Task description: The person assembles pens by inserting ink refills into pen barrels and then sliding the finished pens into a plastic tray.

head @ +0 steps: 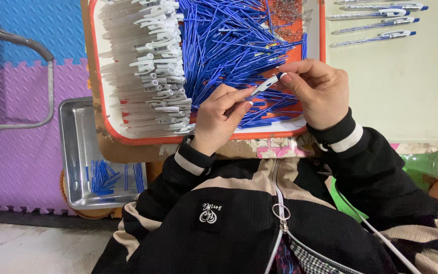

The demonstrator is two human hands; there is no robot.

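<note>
Assembly of a pen is the step in hand, judging by how both hands meet on 1 piece above the tray. Far to the left of the grip, below the worktop (406,86) edge, a steel pan (79,152) holds a few loose blue refills (102,178). Nearer, still left of the grip, a stack of white pen barrels (153,66) fills that side of the red-rimmed tray (108,131). Directly behind and under the grip lies the heap of blue refills (229,45). The left hand (216,119) is clenched on the lower end of a white pen barrel (262,86), thumb and fingers pinching it. The right hand (318,91) pinches the upper tip of the same barrel, where a blue end shows. The barrel is tilted, raised clear of the heap. Right of the grip and beyond it, 5 finished pens (381,23) lie in a row. The next move probably calls for steady alignment of both ends and a firm push along the barrel's axis.
</note>
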